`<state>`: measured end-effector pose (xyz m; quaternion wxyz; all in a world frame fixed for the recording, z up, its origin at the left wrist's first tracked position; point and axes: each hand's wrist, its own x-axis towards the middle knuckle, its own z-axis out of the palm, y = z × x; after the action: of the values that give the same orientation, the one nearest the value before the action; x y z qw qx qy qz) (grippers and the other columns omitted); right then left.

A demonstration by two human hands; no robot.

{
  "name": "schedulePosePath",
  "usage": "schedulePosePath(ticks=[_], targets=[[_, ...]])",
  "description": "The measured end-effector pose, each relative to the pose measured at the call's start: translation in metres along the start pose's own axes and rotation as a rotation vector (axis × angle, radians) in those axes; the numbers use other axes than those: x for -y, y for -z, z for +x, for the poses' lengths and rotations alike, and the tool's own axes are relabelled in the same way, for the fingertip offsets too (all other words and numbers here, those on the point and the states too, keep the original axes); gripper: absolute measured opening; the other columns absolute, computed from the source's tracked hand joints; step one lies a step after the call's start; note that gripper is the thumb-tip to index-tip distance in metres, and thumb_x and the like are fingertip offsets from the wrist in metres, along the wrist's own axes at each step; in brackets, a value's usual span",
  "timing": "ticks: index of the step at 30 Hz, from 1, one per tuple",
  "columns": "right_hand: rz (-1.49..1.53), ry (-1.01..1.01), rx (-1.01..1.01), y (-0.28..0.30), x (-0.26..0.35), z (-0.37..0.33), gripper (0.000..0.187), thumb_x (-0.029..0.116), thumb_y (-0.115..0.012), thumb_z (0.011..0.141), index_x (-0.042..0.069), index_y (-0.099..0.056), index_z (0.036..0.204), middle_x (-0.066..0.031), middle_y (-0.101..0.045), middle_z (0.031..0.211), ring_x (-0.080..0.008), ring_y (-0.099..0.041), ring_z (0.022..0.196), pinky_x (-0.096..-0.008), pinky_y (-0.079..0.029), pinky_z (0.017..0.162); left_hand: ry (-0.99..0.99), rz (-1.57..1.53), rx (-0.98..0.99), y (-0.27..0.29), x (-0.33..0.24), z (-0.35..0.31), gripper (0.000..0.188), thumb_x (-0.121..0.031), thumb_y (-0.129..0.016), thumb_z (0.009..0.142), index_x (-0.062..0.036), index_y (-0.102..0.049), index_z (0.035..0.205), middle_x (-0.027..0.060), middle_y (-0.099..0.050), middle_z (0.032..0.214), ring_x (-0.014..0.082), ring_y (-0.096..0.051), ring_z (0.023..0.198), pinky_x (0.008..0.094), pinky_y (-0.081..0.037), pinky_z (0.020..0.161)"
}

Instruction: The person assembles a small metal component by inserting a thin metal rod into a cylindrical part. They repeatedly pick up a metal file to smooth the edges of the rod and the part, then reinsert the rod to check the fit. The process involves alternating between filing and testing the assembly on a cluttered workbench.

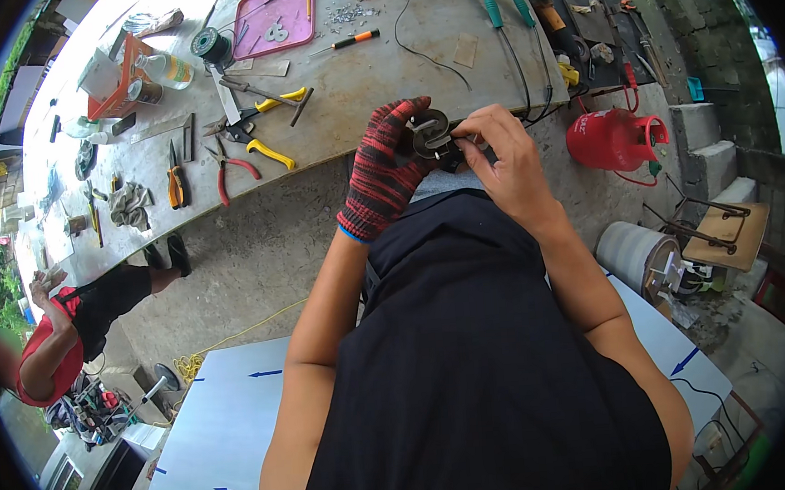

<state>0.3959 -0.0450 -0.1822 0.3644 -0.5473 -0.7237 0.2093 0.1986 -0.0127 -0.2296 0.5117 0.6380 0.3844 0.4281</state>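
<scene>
In front of my waist, just off the table's near edge, a small round dark metal part (430, 133) with a shiny curved piece inside it is held up. My left hand (385, 168), in a red and black striped knit glove, is closed around its left side. My bare right hand (503, 157) pinches at the right side of the same part, thumb and fingers together. Just what the right fingertips grip is too small and dark to make out. Nearest on the table are yellow-handled cutters (268, 153) and an orange-handled screwdriver (355, 40).
On the table (328, 104) lie red-handled pliers (234, 169), orange-handled pliers (176, 183), a pink tray (253, 4), an orange basket (130, 77) and green-handled soldering irons (489, 1) with cables. A red gas cylinder (611, 139) stands at right. Another person (63, 345) is at left.
</scene>
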Motion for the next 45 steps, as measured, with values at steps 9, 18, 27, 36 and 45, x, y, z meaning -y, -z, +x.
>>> schedulePosePath(ticks=[9, 18, 27, 36, 45], targets=[[-0.016, 0.004, 0.011, -0.0002, -0.0020, 0.0002, 0.021, -0.003, -0.074, 0.083, 0.006, -0.068, 0.101, -0.0066, -0.065, 0.100, -0.0279, -0.064, 0.094, -0.0381, -0.047, 0.084, -0.027, 0.016, -0.020, 0.0009, 0.0019, -0.0010, 0.078, 0.006, -0.087, 0.072, -0.0109, -0.056, 0.142, 0.0049, -0.061, 0.126, 0.0176, -0.065, 0.110, 0.0312, -0.055, 0.094], [-0.020, 0.024, 0.016, -0.0005, -0.0021, 0.0024, 0.022, -0.003, -0.074, 0.082, 0.006, -0.068, 0.101, -0.0067, -0.065, 0.099, -0.0276, -0.065, 0.094, -0.0381, -0.046, 0.083, -0.018, 0.105, -0.023, 0.0048, 0.0022, -0.0024, 0.080, 0.006, -0.087, 0.070, -0.0125, -0.057, 0.142, 0.0055, -0.061, 0.125, 0.0174, -0.065, 0.107, 0.0311, -0.056, 0.092], [-0.016, 0.026, 0.017, -0.0015, -0.0034, 0.0028, 0.021, -0.003, -0.074, 0.083, 0.005, -0.067, 0.101, -0.0072, -0.065, 0.099, -0.0276, -0.064, 0.093, -0.0379, -0.046, 0.083, -0.047, 0.125, -0.050, 0.0042, -0.0031, -0.0008, 0.082, 0.005, -0.089, 0.067, -0.0120, -0.058, 0.141, 0.0052, -0.062, 0.127, 0.0159, -0.063, 0.096, 0.0301, -0.055, 0.085], [-0.014, 0.015, 0.017, -0.0035, -0.0054, -0.0002, 0.022, -0.003, -0.074, 0.083, 0.006, -0.066, 0.102, -0.0074, -0.065, 0.098, -0.0257, -0.065, 0.085, -0.0366, -0.046, 0.080, -0.008, 0.179, -0.061, 0.0029, -0.0042, -0.0024, 0.083, 0.004, -0.090, 0.065, -0.0122, -0.061, 0.141, 0.0061, -0.061, 0.121, 0.0162, -0.061, 0.091, 0.0310, -0.054, 0.082], [-0.023, 0.006, 0.013, -0.0061, -0.0059, -0.0007, 0.022, -0.003, -0.074, 0.083, 0.006, -0.066, 0.102, -0.0076, -0.065, 0.097, -0.0249, -0.065, 0.085, -0.0367, -0.046, 0.080, 0.022, 0.175, -0.049, 0.0029, -0.0033, -0.0024, 0.082, 0.004, -0.089, 0.067, -0.0126, -0.060, 0.141, 0.0058, -0.060, 0.121, 0.0147, -0.060, 0.087, 0.0298, -0.054, 0.080]])
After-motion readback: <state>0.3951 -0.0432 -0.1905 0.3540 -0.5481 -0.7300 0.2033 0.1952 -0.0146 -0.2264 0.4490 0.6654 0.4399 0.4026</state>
